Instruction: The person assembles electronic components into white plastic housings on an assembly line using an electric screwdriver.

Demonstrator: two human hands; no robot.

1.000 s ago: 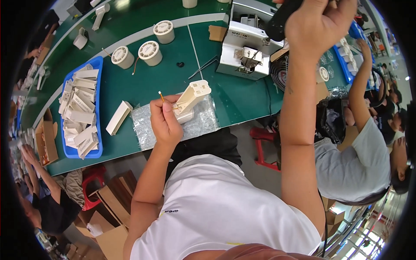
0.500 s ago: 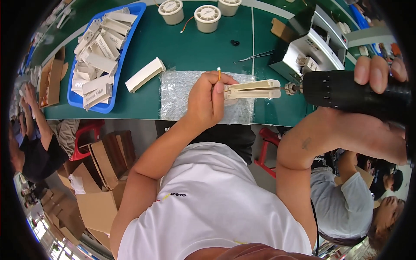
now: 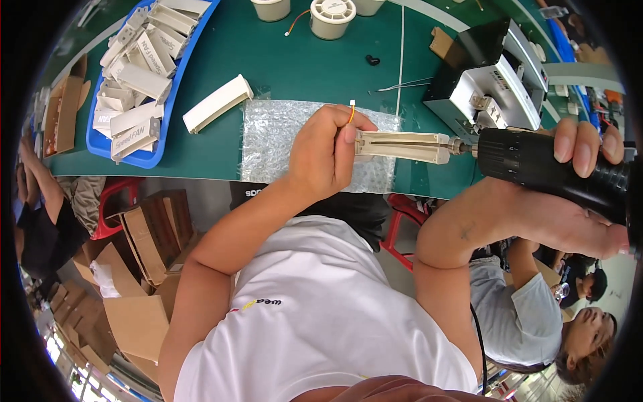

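Observation:
My left hand [image 3: 328, 149] is closed round one end of a long off-white plastic housing [image 3: 408, 145], held level above the bubble wrap. A short orange wire with a white connector [image 3: 352, 104] sticks up by my thumb. On the right, my right hand [image 3: 581, 151] grips a black electric screwdriver [image 3: 519, 155], its fingers wrapped over the body. The screwdriver's bit [image 3: 461, 147] meets the free end of the housing; the exact point of contact is too small to make out. A similar white housing [image 3: 218, 105] lies on the green mat to the left.
A blue tray [image 3: 175, 87] piled with white housings stands at the left. Round white fan units [image 3: 333, 19] sit at the back. Tweezers [image 3: 405, 84] and a small black object [image 3: 372, 60] lie near a black-and-silver machine [image 3: 479, 84]. Bubble wrap [image 3: 268, 141] lies under my left hand.
The screwdriver has come against the end of the housing, closing the small gap. Its body now tilts down to the right. The whole view has shifted slightly.

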